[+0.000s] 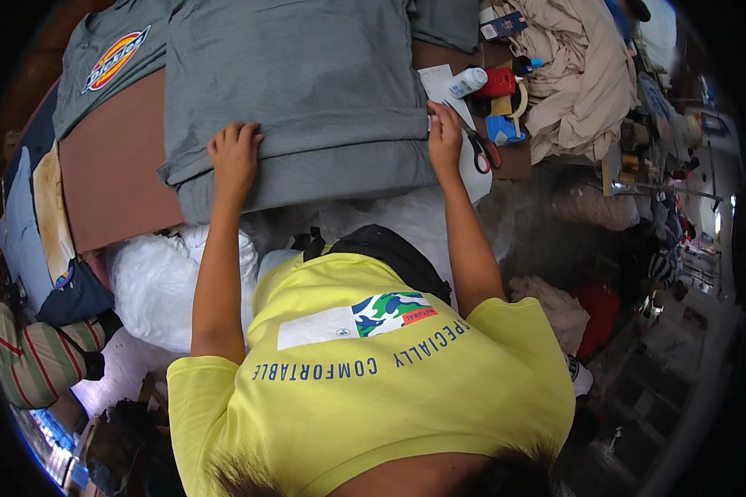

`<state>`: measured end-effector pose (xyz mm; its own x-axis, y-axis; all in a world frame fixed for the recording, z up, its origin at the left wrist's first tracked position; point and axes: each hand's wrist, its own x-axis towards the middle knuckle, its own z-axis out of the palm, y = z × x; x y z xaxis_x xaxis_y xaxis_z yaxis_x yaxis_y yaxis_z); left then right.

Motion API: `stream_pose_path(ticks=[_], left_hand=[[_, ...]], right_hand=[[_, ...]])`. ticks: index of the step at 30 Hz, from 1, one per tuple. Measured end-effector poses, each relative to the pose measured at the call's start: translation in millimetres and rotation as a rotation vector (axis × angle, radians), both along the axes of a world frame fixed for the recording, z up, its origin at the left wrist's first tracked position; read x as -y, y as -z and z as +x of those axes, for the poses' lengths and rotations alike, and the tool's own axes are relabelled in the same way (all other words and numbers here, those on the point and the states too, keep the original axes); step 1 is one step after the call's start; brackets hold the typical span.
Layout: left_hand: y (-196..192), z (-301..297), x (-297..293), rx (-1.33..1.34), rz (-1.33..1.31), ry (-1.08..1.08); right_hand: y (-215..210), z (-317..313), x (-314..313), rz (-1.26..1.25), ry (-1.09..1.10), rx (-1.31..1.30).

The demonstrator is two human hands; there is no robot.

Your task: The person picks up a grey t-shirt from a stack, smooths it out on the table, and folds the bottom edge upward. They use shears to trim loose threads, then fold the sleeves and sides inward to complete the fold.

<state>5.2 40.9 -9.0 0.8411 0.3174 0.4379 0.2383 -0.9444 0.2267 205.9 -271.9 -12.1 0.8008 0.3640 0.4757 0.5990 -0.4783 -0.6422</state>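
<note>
A grey T-shirt [290,74] lies spread over the table, its near edge making a long fold with a band of grey cloth [323,174] below it. My left hand [235,156] is at the left part of this fold, fingers bent and closed on the cloth. At the right end of the fold, my right hand [444,135] pinches the shirt's edge. The thumbs are mostly hidden. Scissors [481,151] with red and black handles lie just right of my right hand.
Another grey shirt with a colourful print [116,62] lies at the far left of the brown tabletop [112,166]. A white bottle [467,82], a tape roll [518,108] and a beige cloth heap [580,83] are on the right. Clear plastic bags [162,290] bulge below the table's near edge.
</note>
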Motion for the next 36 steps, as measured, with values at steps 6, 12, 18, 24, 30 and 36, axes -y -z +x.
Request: stream_pose_path(ticks=[6,12,18,24,30,36], left_hand=[[-3.8,12.5,-0.1,0.006,-0.063,0.043],[-2.5,6.9,0.1,-0.001,-0.027,0.089],[-6.9,-16.9,1.4,-0.152,-0.143,0.233],[-30.2,-9.9,12.2,-0.248,-0.219,0.372],[-33.1,-10.8,30.6,-0.183,-0.126,0.424],[-30.1,-5.7,30.2,-0.313,-0.305,0.433]], right_hand=[[5.3,-3.2,-11.1,-0.257,-0.029,0.0],[-10.4,-9.1,-10.8,-0.296,-0.067,0.186],[-30.6,-49.2,25.2,-0.585,-0.459,0.4],[-30.0,-73.5,41.1,-0.653,-0.285,0.241],[-36.9,-91.7,2.5,-0.933,-0.037,-0.073],[-34.8,-108.7,-29.7,-0.927,-0.244,-0.171]])
